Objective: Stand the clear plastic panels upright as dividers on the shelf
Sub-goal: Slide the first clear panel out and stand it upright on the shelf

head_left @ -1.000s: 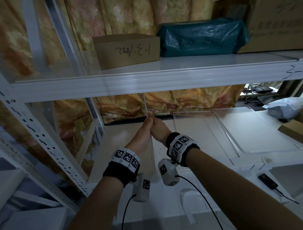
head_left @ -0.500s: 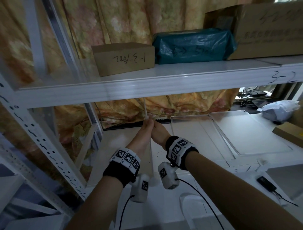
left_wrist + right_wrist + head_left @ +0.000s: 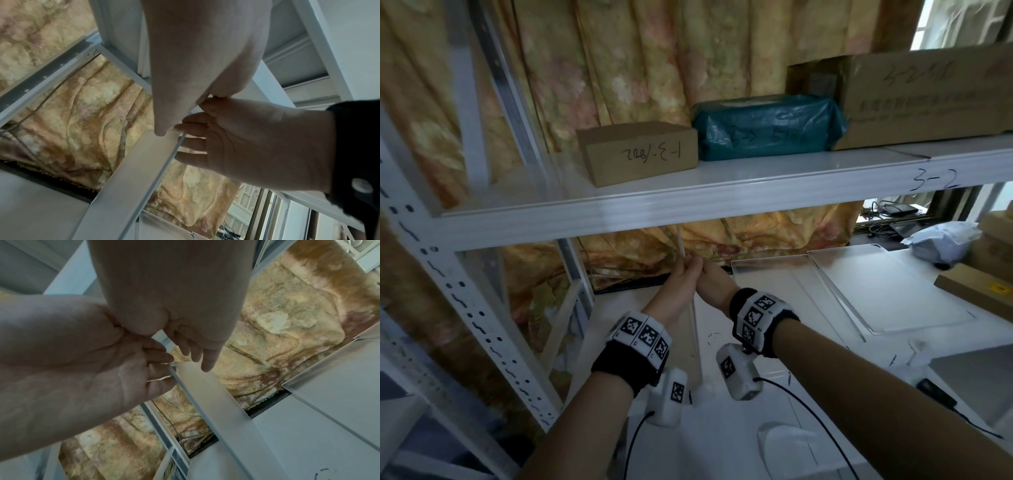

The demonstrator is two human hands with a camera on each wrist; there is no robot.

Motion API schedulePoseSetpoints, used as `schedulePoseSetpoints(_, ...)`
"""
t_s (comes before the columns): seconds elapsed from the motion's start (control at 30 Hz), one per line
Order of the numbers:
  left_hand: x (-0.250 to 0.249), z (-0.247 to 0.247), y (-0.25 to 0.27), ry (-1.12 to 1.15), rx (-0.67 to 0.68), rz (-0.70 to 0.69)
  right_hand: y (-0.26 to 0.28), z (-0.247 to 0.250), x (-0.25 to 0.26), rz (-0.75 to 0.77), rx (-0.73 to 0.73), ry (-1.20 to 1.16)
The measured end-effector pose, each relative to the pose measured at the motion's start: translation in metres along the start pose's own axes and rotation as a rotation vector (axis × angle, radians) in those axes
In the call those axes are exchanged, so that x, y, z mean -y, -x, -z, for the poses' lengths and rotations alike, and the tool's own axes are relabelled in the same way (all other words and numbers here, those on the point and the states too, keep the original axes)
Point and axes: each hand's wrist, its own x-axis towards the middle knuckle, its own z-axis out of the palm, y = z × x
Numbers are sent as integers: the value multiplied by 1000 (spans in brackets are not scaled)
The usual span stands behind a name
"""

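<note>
A clear plastic panel (image 3: 693,329) stands on edge on the white lower shelf (image 3: 640,318), its top just under the upper shelf board (image 3: 688,202). My left hand (image 3: 686,266) and right hand (image 3: 702,270) meet at the panel's upper front edge, one on each side. In the left wrist view the right hand (image 3: 246,146) curls its fingers behind the panel (image 3: 133,178). In the right wrist view the left hand (image 3: 82,361) pinches the panel (image 3: 216,402) at its corner. Two more clear panels (image 3: 767,287) (image 3: 887,284) lie flat on the shelf to the right.
The upper shelf carries a small cardboard box (image 3: 640,154), a teal wrapped parcel (image 3: 767,126) and a large carton (image 3: 928,92). A perforated white upright (image 3: 469,301) stands at left, with a patterned curtain (image 3: 619,61) behind. At right lie a grey bag (image 3: 941,243), a flat box (image 3: 976,291) and a cabled black device (image 3: 936,392).
Both hands stay at the panel's upper front edge and the panel stays upright. The head view has tilted upward, so more of the upper shelf shows.
</note>
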Motion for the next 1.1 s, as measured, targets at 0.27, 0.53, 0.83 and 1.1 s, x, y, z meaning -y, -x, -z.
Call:
schedulePoseSetpoints(0.27, -22, 3, 11, -97, -72, -92, 8, 34, -7, 33, -104, 54)
schedulePoseSetpoints(0.53, -33, -48, 8, -380, -135, -191, 8, 92, -79, -3, 25, 160)
schedulePoseSetpoints(0.83, -7, -169, -44, -295, -139, 58, 27, 204, -225, -208, 164, 326)
schedulePoseSetpoints(1.1, 93, -212, -64, -445, -50, 264, 49, 231, -321, -292, 266, 485)
